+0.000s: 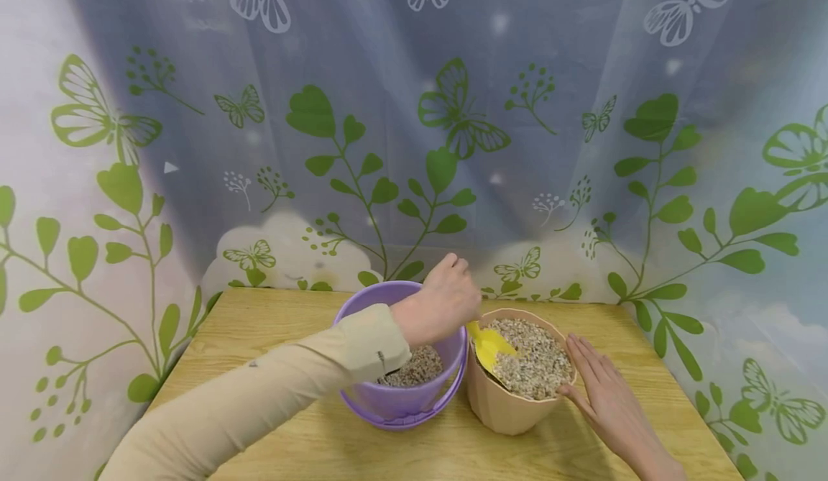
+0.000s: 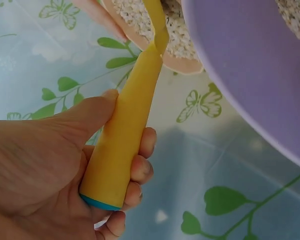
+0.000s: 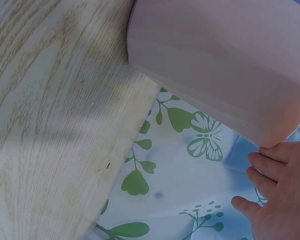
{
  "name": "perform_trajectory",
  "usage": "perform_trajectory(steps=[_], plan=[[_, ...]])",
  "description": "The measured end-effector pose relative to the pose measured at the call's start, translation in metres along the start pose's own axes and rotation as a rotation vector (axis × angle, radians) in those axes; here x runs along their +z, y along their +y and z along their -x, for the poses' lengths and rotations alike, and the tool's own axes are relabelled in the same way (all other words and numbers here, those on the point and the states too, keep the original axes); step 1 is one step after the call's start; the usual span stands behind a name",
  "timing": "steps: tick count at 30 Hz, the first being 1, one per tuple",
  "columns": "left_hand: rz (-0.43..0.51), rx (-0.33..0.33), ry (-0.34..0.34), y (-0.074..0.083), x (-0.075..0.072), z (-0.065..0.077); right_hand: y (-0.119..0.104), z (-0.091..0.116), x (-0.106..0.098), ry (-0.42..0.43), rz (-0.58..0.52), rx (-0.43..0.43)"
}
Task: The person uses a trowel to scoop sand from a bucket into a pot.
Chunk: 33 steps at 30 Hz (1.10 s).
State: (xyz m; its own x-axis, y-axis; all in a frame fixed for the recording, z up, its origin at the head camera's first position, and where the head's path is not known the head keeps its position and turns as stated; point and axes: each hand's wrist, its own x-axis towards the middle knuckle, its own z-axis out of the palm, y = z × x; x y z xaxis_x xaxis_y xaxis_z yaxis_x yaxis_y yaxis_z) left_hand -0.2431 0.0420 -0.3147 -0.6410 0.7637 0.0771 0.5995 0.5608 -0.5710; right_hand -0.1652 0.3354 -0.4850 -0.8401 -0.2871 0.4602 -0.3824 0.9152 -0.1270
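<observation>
Overhead access to the purple bucket [image 1: 401, 399] is partly obstructed by the sleeve [image 1: 259, 387], which crosses above it from the left front. The left hand [image 1: 446, 301] and yellow scoop [image 1: 489, 349] block the left side of the opening of the peach pot [image 1: 504, 405]; its middle and front are reachable from above. The right hand [image 1: 608, 402] bars the right side. Bucket and pot stand close together. Clearance exists on the table [image 1: 272, 308] left of the bucket, behind the sleeve. The curtain [image 1: 375, 42] limits rearward travel.
</observation>
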Motion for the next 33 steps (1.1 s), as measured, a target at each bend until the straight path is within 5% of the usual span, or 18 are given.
perform_trajectory(steps=[7,18,25,33], plan=[[-0.123,-0.006,0.049,-0.004,-0.005,0.002,-0.001,0.0,-0.001,-0.003,0.002,-0.002],[-0.284,-0.015,0.036,-0.008,-0.018,-0.002,0.0,0.0,-0.002,-0.003,0.011,-0.008],[-0.114,-0.093,0.056,-0.02,-0.009,0.002,0.0,-0.002,-0.003,-0.013,0.014,-0.009],[0.137,-0.225,0.214,-0.035,0.017,0.026,-0.014,-0.014,-0.009,0.034,0.026,-0.072]])
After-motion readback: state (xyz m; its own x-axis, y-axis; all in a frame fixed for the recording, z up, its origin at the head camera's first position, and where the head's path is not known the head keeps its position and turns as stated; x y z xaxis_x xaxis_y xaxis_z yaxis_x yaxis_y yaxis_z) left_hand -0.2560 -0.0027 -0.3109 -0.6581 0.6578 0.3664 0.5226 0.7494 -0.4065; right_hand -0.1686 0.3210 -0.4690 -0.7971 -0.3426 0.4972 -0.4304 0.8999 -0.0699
